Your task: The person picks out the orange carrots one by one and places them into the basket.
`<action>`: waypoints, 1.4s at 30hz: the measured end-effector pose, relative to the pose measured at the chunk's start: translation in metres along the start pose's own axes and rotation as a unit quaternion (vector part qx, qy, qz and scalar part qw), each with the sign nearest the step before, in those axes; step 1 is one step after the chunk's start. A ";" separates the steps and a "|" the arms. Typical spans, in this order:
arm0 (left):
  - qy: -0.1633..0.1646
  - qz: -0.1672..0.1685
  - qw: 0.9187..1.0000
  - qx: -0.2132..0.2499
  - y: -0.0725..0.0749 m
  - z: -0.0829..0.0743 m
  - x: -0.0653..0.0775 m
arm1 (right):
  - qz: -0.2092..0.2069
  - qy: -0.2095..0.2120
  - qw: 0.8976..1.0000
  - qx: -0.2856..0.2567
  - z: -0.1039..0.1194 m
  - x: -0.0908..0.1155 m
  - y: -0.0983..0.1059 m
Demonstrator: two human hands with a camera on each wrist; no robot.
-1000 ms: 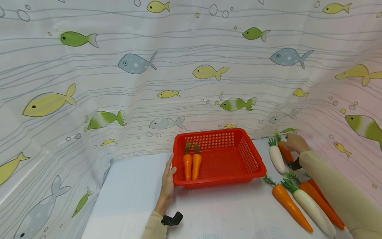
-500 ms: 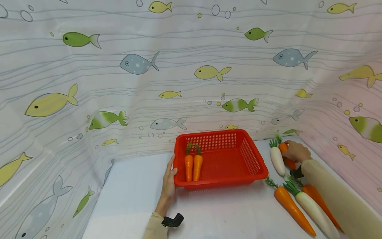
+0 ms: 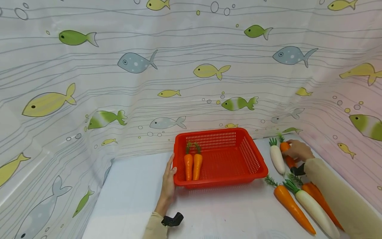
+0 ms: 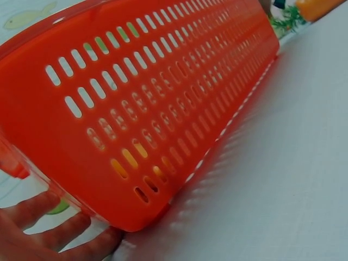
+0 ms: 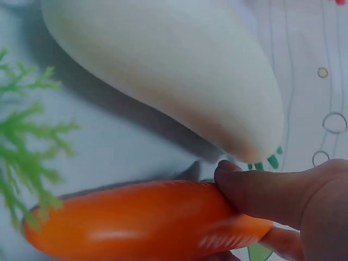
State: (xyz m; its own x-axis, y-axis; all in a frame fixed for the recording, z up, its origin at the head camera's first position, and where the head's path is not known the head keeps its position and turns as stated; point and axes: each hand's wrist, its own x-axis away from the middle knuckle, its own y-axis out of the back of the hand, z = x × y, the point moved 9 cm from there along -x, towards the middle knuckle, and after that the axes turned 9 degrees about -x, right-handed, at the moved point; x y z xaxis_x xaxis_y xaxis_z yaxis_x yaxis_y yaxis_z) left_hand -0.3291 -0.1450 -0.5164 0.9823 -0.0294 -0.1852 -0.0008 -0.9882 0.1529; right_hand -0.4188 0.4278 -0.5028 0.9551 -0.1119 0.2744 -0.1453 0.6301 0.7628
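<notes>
My right hand [image 3: 299, 150] pinches an orange carrot [image 5: 130, 225] between thumb and fingers at the table's far right. Part of that carrot is covered by the hand in the head view. A white radish [image 3: 277, 160] with a green top lies just left of it. My left hand [image 3: 168, 184] rests against the left end of a red plastic basket [image 3: 221, 182]. In the left wrist view, its fingers [image 4: 65, 231] lie fairly straight along the basket's end wall. Two carrots [image 3: 197, 167] sit side by side at the left inside the basket.
Nearer the front right lie another carrot [image 3: 290, 205], a longer white radish [image 3: 316, 212] and a further carrot [image 3: 320, 197] partly under the right sleeve [image 3: 337, 196]. A fish-patterned sheet [image 3: 191, 83] rises behind and at both sides of the white table [image 3: 131, 199].
My right hand has shifted slightly right and toward me, showing more of the carrot it holds. The left hand keeps its place on the basket.
</notes>
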 end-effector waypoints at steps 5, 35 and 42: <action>-0.003 -0.002 1.000 -0.003 0.001 -0.002 0.000 | 0.024 -0.004 0.996 -0.090 -0.007 0.001 0.001; -0.001 -0.002 1.000 -0.002 -0.001 -0.001 0.000 | 0.083 0.064 0.941 -0.320 0.058 0.032 0.032; -0.006 -0.002 1.000 -0.004 0.001 -0.004 0.001 | 0.113 0.057 0.921 -0.368 0.082 0.034 0.019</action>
State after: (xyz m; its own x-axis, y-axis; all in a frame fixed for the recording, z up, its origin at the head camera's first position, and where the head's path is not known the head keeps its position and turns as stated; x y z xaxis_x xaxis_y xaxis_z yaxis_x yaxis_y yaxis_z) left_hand -0.3273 -0.1451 -0.5127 0.9798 -0.0281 -0.1981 0.0042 -0.9870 0.1608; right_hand -0.4105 0.3726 -0.4308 0.9492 0.1409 0.2815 -0.1694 0.9823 0.0795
